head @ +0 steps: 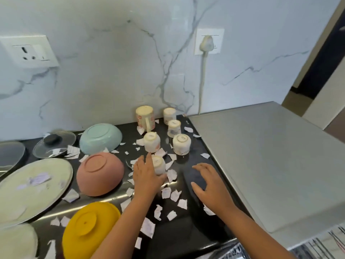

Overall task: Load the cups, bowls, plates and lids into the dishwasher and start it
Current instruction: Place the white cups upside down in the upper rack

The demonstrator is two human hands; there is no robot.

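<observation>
Several small white cups stand upside down on the black counter (188,230). My left hand (146,174) wraps round the nearest cup (159,165), its index finger reaching toward another cup (151,142). My right hand (209,184) hovers over the counter with spread fingers and holds nothing. More cups (181,143) (174,128) (169,113) and a floral mug (145,117) stand behind. Upturned bowls lie to the left: pink (99,173), light blue (100,138), yellow (89,228). A pale plate (33,187) and a glass lid (54,144) lie farther left.
Torn paper scraps litter the counter around the dishes. The grey dishwasher top (270,161) adjoins the counter on the right, with a rack (317,245) showing at the bottom right. A cord (202,81) hangs from a wall socket (209,41). A second lid (9,156) sits at the left edge.
</observation>
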